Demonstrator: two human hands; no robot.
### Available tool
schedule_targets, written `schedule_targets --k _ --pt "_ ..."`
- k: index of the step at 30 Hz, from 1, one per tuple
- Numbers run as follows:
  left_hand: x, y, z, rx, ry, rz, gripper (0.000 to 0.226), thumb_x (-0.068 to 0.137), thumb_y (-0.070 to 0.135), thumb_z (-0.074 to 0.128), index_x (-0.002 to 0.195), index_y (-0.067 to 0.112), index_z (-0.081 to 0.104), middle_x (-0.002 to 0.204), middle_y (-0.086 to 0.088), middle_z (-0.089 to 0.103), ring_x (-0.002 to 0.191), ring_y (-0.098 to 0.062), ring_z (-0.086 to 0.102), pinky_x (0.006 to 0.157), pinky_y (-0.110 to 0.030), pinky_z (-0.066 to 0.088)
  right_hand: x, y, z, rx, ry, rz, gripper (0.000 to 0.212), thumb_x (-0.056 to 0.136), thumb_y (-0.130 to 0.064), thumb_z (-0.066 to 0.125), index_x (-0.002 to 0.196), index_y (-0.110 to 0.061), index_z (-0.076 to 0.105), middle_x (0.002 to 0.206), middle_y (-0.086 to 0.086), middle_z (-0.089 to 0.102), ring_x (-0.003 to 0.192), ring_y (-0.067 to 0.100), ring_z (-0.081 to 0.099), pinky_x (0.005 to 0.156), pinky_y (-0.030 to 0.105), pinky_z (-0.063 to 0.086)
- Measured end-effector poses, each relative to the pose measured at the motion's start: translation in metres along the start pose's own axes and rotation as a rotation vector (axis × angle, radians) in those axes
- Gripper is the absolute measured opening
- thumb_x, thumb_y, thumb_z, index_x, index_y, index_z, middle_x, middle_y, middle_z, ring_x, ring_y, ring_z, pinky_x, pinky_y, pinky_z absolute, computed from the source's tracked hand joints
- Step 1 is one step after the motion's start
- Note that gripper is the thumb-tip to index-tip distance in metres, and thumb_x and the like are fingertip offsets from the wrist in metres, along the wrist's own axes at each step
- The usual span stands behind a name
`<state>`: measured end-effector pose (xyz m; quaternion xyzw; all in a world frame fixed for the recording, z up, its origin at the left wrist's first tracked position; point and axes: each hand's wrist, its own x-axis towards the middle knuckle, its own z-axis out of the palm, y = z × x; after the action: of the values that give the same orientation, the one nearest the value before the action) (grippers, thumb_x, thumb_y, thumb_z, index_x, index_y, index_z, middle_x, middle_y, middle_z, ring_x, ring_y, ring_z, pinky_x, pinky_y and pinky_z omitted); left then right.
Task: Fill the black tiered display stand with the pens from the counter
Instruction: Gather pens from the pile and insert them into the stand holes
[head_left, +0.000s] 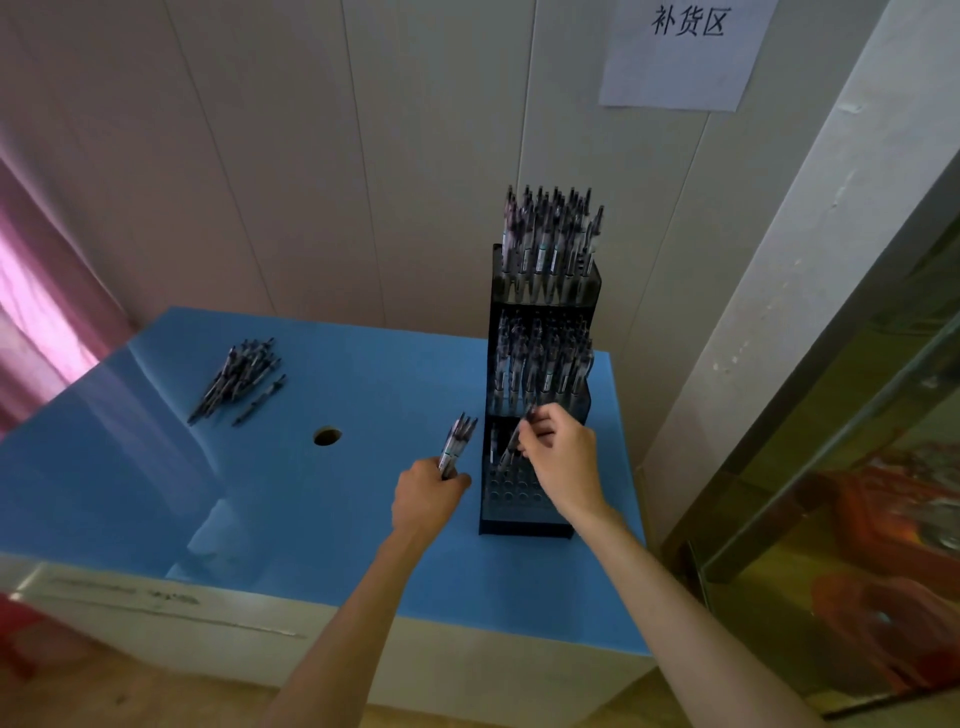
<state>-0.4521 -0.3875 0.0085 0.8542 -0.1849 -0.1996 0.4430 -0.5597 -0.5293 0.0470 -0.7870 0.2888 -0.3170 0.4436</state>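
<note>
L hand (427, 496) grip clutches pen bunch (457, 442); R hand (558, 457) pinches pen (514, 441) over stand (524, 525).

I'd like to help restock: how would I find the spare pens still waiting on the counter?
Start at the blue counter. The loose pile of pens lies flat near its far left corner, beyond the round hole. Unlike the rest, these pens are neither standing in the stand nor held.
</note>
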Motion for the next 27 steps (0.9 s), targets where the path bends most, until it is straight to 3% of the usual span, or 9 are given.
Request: schedule_targets --k 3,6,13,22,27 --pt "0.002 0.000 -0.003 -0.005 0.002 0.003 0.039 0.081 0.016 0.069 0.061 0.018 0.036 0.054 0.002 0.038 0.050 -0.016 0.032 0.050 -0.026 0.027 -0.001 0.002 0.007 -0.154 -0.004 -0.108 0.010 0.097 -0.018 0.065 0.099 -0.008 0.068 0.082 -0.004 0.070 0.072 0.005 0.067 0.070 0.022 0.058" --pt "0.003 -0.002 -0.005 -0.017 -0.001 0.012 0.038 0.080 0.016 0.068 0.061 0.018 0.036 0.053 0.002 0.037 0.049 -0.017 0.031 0.050 -0.026 0.026 -0.002 0.004 0.012 -0.227 0.021 -0.169 0.014 0.097 -0.018 0.064 0.100 -0.005 0.070 0.081 0.001 0.072 0.069 0.011 0.068 0.068 0.026 0.059" --pt "0.006 -0.002 -0.008 -0.032 -0.005 0.027 0.038 0.080 0.015 0.068 0.061 0.018 0.036 0.054 0.003 0.037 0.051 -0.017 0.032 0.052 -0.027 0.027 -0.001 0.014 0.025 -0.282 -0.008 -0.143 0.020 0.096 -0.019 0.066 0.108 -0.003 0.071 0.091 0.006 0.075 0.077 0.014 0.071 0.075 0.027 0.060" --pt "0.006 -0.003 -0.009 -0.072 -0.033 0.039 0.037 0.078 0.013 0.066 0.060 0.019 0.034 0.054 0.003 0.035 0.052 -0.018 0.028 0.052 -0.029 0.025 0.004 0.021 0.039 -0.314 -0.074 -0.075 0.023 0.097 -0.017 0.065 0.079 -0.002 0.065 0.068 0.009 0.069 0.063 0.022 0.067 0.061 0.043 0.057" --pt "0.004 -0.001 -0.010 -0.076 -0.043 0.047 0.037 0.079 0.013 0.065 0.060 0.020 0.034 0.052 0.005 0.034 0.050 -0.016 0.027 0.049 -0.026 0.023 0.000 0.026 0.043 -0.385 -0.127 -0.031 0.032 0.098 -0.019 0.063 0.071 -0.002 0.064 0.059 0.007 0.062 0.053 0.020 0.060 0.050 0.032 0.046"
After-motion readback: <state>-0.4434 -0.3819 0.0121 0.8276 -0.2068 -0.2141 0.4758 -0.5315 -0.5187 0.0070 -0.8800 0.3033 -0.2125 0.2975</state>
